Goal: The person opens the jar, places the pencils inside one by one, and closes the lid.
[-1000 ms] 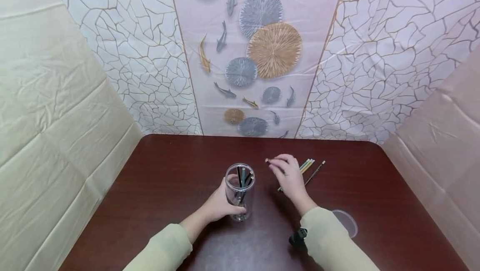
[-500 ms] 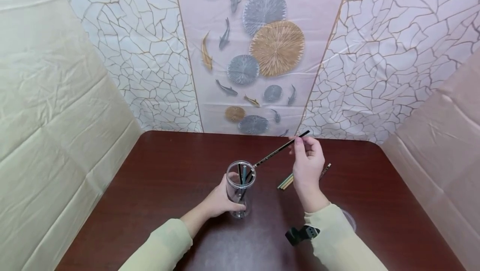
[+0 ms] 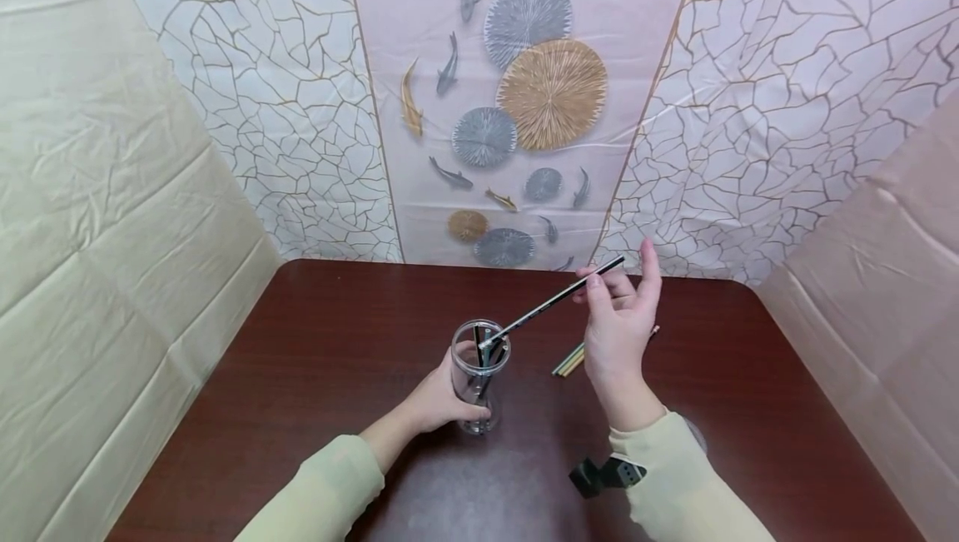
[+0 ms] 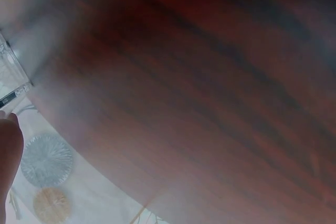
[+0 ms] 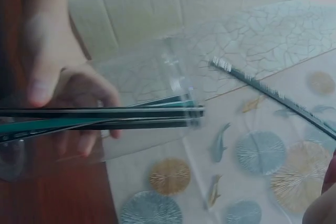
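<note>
My left hand (image 3: 434, 400) grips the side of a clear jar (image 3: 480, 371), which stands upright on the table with several dark and teal pencils inside. In the right wrist view, those pencils (image 5: 105, 119) run up through the jar, ends near its rim (image 5: 190, 85). My right hand (image 3: 620, 334) pinches a dark pencil (image 3: 554, 300) near its far end, with one finger raised. That pencil slants down to the left, and its pale lower end overlaps the jar mouth in the head view. The left wrist view shows mostly table, with the jar (image 4: 21, 72) at its left edge.
Green and yellow pencils (image 3: 571, 360) lie on the dark red table (image 3: 337, 342), partly behind my right hand. Another pencil tip (image 3: 655, 331) shows beyond it. A round clear lid (image 3: 698, 435) is mostly covered by my right sleeve. Patterned cloth (image 3: 322, 109) hangs behind the table.
My right hand has lifted the dark pencil and swung it round, pale end toward the jar. The pencil's end has since moved left over the jar mouth. My left hand stays on the jar.
</note>
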Tool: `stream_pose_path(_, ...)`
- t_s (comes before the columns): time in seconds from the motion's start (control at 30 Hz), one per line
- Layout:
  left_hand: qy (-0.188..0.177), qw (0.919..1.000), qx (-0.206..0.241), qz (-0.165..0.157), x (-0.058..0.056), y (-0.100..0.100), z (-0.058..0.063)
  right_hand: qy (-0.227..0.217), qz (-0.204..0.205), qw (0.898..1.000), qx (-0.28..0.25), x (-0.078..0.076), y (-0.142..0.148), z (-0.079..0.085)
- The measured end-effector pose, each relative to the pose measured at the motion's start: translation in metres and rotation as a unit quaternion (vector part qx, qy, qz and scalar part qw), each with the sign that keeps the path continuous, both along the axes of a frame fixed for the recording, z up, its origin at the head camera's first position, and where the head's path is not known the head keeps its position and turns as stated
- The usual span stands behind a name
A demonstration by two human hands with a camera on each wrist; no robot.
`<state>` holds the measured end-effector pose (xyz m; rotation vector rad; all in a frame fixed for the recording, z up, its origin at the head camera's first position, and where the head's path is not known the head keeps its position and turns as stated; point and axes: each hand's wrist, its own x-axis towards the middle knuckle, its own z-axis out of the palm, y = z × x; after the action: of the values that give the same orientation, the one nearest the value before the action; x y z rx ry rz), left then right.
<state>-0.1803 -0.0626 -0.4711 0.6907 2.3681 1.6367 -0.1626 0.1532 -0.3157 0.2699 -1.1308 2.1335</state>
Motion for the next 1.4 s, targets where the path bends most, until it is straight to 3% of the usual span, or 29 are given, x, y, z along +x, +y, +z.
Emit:
stream_pose_path(0.2, -0.004, 0.9997, -0.021, 0.01, 0.001, -0.001, 0.001, -0.015, -0.017, 0.995, 0.095, 0.0, -0.001, -0.017)
stream_pose_path(0.33, -0.002, 0.9997, -0.019, 0.012, 0.001, -0.001, 0.001, -0.023, -0.006, 0.99, 0.141, 0.001, -0.003, -0.027)
stream_pose_path(0.63, 0.008, 0.9999, 0.001, 0.006, -0.002, 0.001, -0.002, -0.049, -0.007, 0.955, 0.293, 0.007, -0.014, -0.044)
stream_pose_path(0.83, 0.002, 1.0, 0.009, 0.003, -0.001, 0.001, -0.002, -0.055, 0.001, 0.945, 0.322, 0.017, -0.022, -0.044)
stream_pose_path(1.03, 0.004, 0.9999, -0.01, 0.014, 0.001, 0.0, -0.001, -0.019, -0.008, 0.93, 0.367, 0.027, -0.028, -0.035)
stream_pose_path(1.23, 0.0, 0.9999, -0.007, 0.011, 0.001, 0.001, -0.001, 0.0, -0.001, 0.936, 0.352, 0.028, -0.024, -0.04)
stream_pose_path(1.4, -0.002, 0.9999, -0.008, 0.013, 0.001, 0.0, -0.001, -0.016, -0.033, 0.937, 0.348, 0.025, -0.012, -0.047)
